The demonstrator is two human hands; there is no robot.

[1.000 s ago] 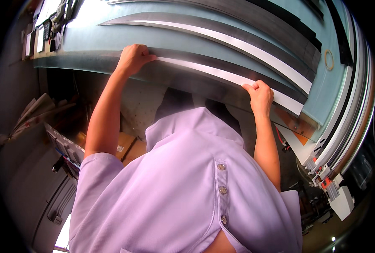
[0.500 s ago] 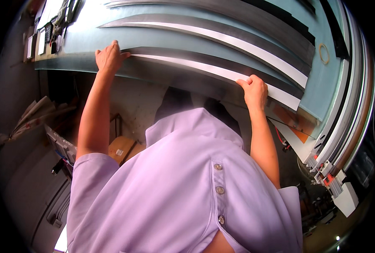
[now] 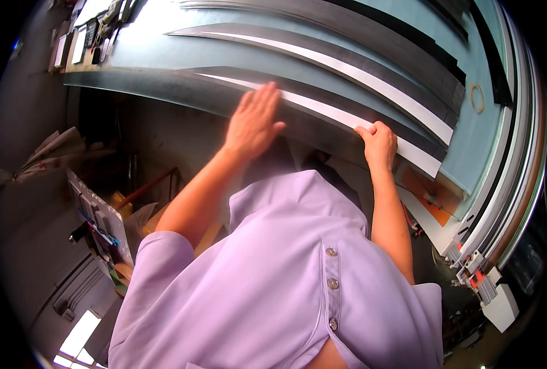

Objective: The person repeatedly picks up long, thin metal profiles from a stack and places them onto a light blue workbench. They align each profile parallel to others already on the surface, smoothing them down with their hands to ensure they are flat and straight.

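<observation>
A long, narrow white strip [image 3: 329, 109] lies along a dark grey curved piece [image 3: 332, 94] near the table's front edge. My left hand [image 3: 252, 123] reaches over the strip's left part, fingers stretched out flat and slightly blurred. Whether its palm touches the strip cannot be told. Farther right, my right hand [image 3: 381, 144] is closed at the strip's near edge, thumb and fingers pinching it. Behind them, a second white strip [image 3: 353, 72] rests on another dark grey curved piece.
The pale blue-green tabletop [image 3: 157, 55] ends in a front edge close to my body. A thin yellowish ring [image 3: 477, 98] lies at the right, beside long metal rails [image 3: 501, 178]. A calculator [image 3: 91, 35] and tools sit at the far left corner.
My left hand has left the strip's left end and swept right and nearer, its fingers now extended. My right hand stays at the strip's edge. The whole view has shifted slightly.
</observation>
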